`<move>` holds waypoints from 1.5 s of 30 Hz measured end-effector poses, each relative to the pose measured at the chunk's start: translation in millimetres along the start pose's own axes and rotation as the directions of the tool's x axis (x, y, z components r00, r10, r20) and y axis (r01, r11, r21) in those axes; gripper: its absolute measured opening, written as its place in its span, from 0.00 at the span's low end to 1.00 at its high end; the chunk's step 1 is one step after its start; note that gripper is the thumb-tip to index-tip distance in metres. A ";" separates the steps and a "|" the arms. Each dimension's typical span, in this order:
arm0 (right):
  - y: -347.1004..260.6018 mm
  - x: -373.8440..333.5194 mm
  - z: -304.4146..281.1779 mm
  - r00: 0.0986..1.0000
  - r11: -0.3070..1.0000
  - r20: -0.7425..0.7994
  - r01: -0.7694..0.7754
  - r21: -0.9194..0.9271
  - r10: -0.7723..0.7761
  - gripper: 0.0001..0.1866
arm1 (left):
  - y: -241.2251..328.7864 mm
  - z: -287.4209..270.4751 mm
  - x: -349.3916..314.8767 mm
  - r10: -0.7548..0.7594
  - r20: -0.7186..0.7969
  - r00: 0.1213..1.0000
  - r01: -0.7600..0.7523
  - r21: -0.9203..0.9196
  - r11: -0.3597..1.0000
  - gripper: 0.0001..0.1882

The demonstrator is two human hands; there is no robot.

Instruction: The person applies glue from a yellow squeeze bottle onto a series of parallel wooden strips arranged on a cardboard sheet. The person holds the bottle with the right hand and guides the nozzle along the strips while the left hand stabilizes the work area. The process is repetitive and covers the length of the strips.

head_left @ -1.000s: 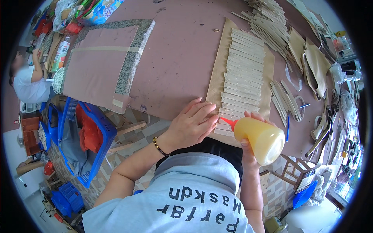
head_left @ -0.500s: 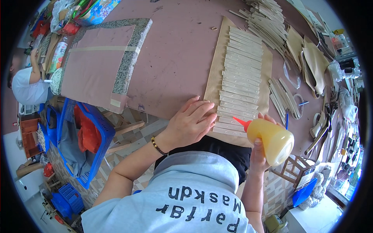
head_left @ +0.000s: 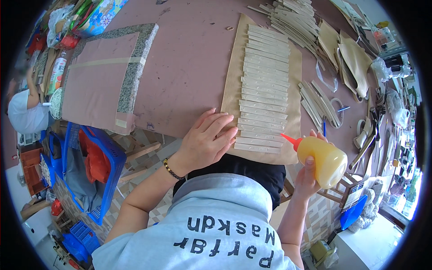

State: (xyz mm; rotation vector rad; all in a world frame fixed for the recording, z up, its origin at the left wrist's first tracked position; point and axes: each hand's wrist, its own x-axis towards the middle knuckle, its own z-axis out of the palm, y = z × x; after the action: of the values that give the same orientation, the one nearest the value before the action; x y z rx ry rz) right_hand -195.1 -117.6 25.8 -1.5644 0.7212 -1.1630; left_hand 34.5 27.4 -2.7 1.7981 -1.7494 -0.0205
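My right hand (head_left: 307, 177) is wrapped round a squeeze bottle (head_left: 325, 163) of yellowish liquid, tilted so its red pointed nozzle (head_left: 291, 140) reaches the right ends of the lower strips. Pale beige strips (head_left: 264, 84) lie side by side in a long column, with small clear drops or lines on them. Under them is a tan sheet (head_left: 294, 96). My left hand (head_left: 208, 135) lies with fingers stretched out at the sheet's lower left edge, its fingertips close to the strips and nothing held. Whether the nozzle touches a strip I cannot tell.
Loose strips (head_left: 294, 20) are heaped at the far right, with more strips (head_left: 319, 103) and tan pieces (head_left: 353, 60) nearer. A stone slab (head_left: 148, 45) under a pinkish sheet stands left. A blue basket (head_left: 110, 168) sits below the table; another person (head_left: 28, 110) is far left.
The bottle's nozzle has moved from the middle of the strips to their right ends. My left hand keeps its place by the sheet's edge. The whole view has shifted slightly.
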 end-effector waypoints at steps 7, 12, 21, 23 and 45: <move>2.3 2.4 0.9 1.000 1.000 -0.022 0.001 0.001 0.000 0.29 | 0.4 -0.7 0.7 0.001 0.005 1.000 -0.001 0.005 1.000 0.13; 4.5 1.1 13.1 1.000 1.000 0.015 -0.007 0.003 0.007 0.31 | 0.9 -1.0 0.6 -0.006 0.003 1.000 0.006 -0.002 1.000 0.12; 1.5 -2.4 45.5 0.987 0.992 0.144 -0.080 0.103 0.064 0.36 | 0.1 0.2 -0.5 -0.014 -0.004 1.000 0.014 -0.003 1.000 0.12; 1.3 -4.4 54.2 0.984 0.987 0.162 -0.099 0.125 0.078 0.37 | -0.2 0.3 -0.5 -0.013 -0.007 1.000 0.013 -0.002 1.000 0.12; 1.4 -3.1 48.6 0.991 0.990 0.123 -0.075 0.116 0.061 0.37 | -0.2 0.2 -1.0 -0.007 0.004 1.000 0.007 0.011 1.000 0.12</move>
State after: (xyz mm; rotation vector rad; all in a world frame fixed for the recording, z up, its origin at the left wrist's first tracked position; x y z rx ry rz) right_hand -150.9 -97.4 22.4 -1.4831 0.6096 -1.0347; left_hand 34.5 28.1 -3.3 1.8133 -1.7494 -0.0170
